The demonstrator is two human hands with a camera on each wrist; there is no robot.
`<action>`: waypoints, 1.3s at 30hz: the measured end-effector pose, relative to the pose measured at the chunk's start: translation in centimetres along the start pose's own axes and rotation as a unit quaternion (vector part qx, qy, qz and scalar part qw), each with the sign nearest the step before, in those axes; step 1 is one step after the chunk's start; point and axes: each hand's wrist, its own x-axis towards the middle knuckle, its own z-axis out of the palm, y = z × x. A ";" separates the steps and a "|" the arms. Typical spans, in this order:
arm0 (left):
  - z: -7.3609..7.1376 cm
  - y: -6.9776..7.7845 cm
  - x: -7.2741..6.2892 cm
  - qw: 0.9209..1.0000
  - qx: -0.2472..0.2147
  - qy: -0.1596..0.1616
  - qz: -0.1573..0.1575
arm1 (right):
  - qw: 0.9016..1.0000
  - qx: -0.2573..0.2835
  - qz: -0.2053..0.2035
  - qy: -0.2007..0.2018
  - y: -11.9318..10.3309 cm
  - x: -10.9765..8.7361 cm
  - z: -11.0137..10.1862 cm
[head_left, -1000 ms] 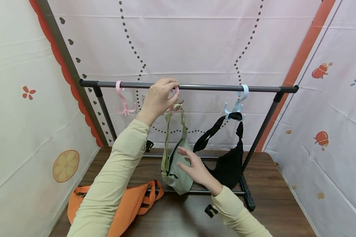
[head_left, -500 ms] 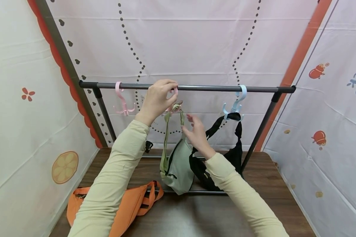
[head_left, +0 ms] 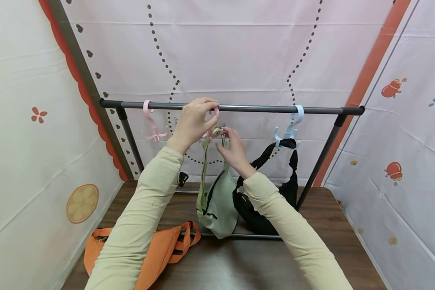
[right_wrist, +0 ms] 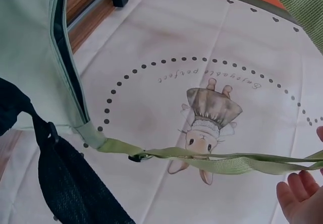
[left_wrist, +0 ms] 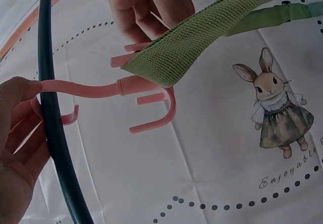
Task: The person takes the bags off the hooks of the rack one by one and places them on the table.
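Note:
My left hand (head_left: 193,123) grips the top of a pink hook (left_wrist: 91,89) where it curls over the dark bar (head_left: 253,108). A green strap (left_wrist: 192,42) loops over the prongs of this hook. From the strap hangs a pale green bag (head_left: 219,207), its zipper side toward the left. My right hand (head_left: 235,153) is raised to the strap's top, thumb and fingers apart on either side of it. In the left wrist view, the right fingers (left_wrist: 149,12) are right at the hook's prongs, partly behind the strap.
Left on the bar is another pink hook (head_left: 152,123). A light blue hook (head_left: 291,125) at the right carries a black bag (head_left: 253,213), partly behind my right sleeve. An orange bag (head_left: 163,249) lies on the wooden table (head_left: 333,237) at front left, partly covered by my left sleeve.
My right hand has risen from in front of the green bag to the strap's top at the hook. My left hand has stayed on the hook at the bar.

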 end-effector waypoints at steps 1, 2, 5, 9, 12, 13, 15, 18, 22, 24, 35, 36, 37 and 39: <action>0.0 0.0 0.0 1.000 0.000 0.000 0.000 | 1.000 -0.001 -0.002 0.004 0.1 0.1 0.1; 0.0 0.0 0.0 1.000 0.000 0.001 -0.001 | 1.000 -0.001 -0.003 0.009 0.2 0.2 0.2; 0.0 0.1 0.0 1.000 -0.001 0.003 -0.001 | 1.000 0.007 0.001 0.028 0.4 0.4 0.3; 0.0 0.1 0.1 1.000 0.003 0.004 0.000 | 0.998 0.020 -0.003 0.053 0.7 0.6 0.3; 0.0 0.1 0.1 1.000 0.003 0.004 -0.001 | 0.997 0.016 -0.020 0.068 1.1 0.7 0.3; 0.0 0.1 0.1 1.000 0.001 0.004 -0.001 | 0.997 0.012 -0.026 0.073 1.2 0.7 0.3; 0.0 0.1 0.1 1.000 -0.001 0.004 -0.003 | 0.996 -0.001 -0.041 0.079 1.5 0.8 0.2; 0.0 0.0 0.2 1.000 -0.005 0.005 -0.004 | 0.994 -0.021 -0.067 0.086 1.8 1.1 -0.3; 0.0 -0.1 0.2 1.000 -0.009 0.007 -0.003 | 0.987 -0.064 -0.117 0.094 1.8 1.8 -1.3; 0.1 -0.1 0.1 1.000 -0.010 0.008 -0.002 | 0.979 -0.091 -0.149 0.101 1.6 2.2 -1.8; 0.0 0.2 0.2 1.000 -0.009 0.009 -0.010 | 0.945 -0.136 -0.251 0.157 -0.6 3.1 -3.5; 0.0 0.2 0.2 1.000 -0.009 0.008 -0.011 | 0.944 -0.139 -0.252 0.160 -0.9 3.1 -3.5; 0.0 0.2 0.2 1.000 -0.009 0.007 -0.013 | 0.943 -0.142 -0.254 0.164 -1.1 3.1 -3.6; 0.0 0.1 0.2 1.000 -0.008 0.007 -0.015 | 0.940 -0.149 -0.257 0.170 -1.6 3.1 -3.7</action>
